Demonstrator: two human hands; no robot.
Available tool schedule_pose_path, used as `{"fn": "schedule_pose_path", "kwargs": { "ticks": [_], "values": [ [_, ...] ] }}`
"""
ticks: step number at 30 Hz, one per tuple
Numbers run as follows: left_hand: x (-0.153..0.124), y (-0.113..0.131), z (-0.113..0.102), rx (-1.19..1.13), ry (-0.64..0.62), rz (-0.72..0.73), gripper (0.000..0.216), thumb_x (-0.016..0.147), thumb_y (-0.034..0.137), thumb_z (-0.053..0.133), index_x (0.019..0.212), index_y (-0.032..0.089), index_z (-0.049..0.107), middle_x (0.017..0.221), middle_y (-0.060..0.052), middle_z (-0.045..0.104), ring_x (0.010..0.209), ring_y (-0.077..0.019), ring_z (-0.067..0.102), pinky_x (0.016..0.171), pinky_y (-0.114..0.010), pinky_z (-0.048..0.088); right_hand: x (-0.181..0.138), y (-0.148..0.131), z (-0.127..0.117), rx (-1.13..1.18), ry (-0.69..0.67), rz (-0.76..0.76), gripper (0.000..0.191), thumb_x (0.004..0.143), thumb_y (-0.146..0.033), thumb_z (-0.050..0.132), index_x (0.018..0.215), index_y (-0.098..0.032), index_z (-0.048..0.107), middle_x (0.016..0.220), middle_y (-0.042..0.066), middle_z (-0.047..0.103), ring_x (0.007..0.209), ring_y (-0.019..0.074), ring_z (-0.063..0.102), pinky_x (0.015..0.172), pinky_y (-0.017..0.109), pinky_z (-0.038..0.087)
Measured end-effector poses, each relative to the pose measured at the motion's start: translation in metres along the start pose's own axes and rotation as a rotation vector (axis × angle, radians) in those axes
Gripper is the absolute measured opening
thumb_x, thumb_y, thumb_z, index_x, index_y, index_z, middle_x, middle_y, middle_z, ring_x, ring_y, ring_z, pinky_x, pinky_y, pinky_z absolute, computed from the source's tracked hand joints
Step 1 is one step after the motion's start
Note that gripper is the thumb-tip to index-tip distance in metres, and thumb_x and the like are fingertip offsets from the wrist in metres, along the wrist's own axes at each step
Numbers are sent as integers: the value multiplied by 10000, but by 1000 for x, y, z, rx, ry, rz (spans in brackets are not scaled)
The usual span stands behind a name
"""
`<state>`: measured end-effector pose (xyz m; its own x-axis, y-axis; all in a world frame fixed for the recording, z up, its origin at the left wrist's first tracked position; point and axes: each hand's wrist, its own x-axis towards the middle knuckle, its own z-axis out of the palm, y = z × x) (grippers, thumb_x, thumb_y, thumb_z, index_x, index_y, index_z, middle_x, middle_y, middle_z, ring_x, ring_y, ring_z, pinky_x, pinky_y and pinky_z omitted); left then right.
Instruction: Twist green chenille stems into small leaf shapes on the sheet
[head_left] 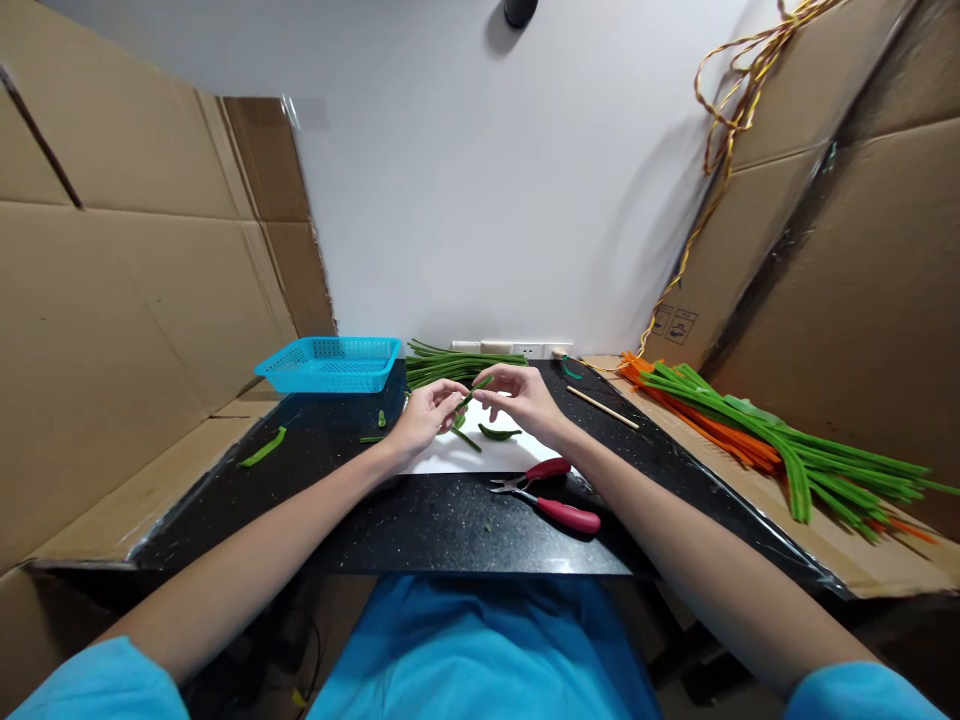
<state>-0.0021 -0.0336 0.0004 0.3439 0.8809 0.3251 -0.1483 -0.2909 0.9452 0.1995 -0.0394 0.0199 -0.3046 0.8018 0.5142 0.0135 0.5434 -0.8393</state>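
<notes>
My left hand pinches a short dark green pipe cleaner piece above the white sheet. My right hand is closed at the other side of the same piece, thumb and fingers bent around its upper end. Just below the hands, a curved, leaf-like dark green pipe cleaner shape lies on the sheet, with a straight green piece to its left. Pliers with red handles rest with their jaws apart at the sheet's front edge. The fingertips partly hide the held piece.
A blue basket stands at the back left. Long dark green pipe cleaners lie behind my hands. A wooden stick and bundles of bright green and orange pipe cleaners are on the right. Cardboard walls flank the black tabletop.
</notes>
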Motion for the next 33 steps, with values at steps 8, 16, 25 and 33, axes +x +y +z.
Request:
{"fn": "schedule_pose_path", "kwargs": {
  "ticks": [8,16,25,33],
  "values": [
    [-3,2,3,83,-34,92,457,815,567,800,890,125,713,699,-29,661,523,-90,482,505,-235,368,-2,1,2,14,-5,91,457,823,-585,815,729,-150,710,623,33,682,498,128,609,473,257,515],
    [-6,7,2,210,-98,128,460,899,525,703,639,151,645,589,-16,587,487,-97,451,486,-249,344,-3,-3,8,148,63,140,431,752,-554,880,827,-157,732,674,62,747,529,167,667,529,297,557],
    [-7,5,1,218,-115,171,504,917,609,685,703,156,625,580,11,531,484,-93,457,476,-235,363,-5,3,12,243,15,213,383,702,-490,927,787,-149,775,693,36,723,565,122,633,573,270,567],
    [-6,2,7,159,-115,111,548,893,669,682,696,171,569,589,19,540,422,-83,471,404,-221,338,-3,2,15,255,103,220,457,638,-520,957,647,-154,682,628,40,695,565,146,659,550,275,574]
  ]
}}
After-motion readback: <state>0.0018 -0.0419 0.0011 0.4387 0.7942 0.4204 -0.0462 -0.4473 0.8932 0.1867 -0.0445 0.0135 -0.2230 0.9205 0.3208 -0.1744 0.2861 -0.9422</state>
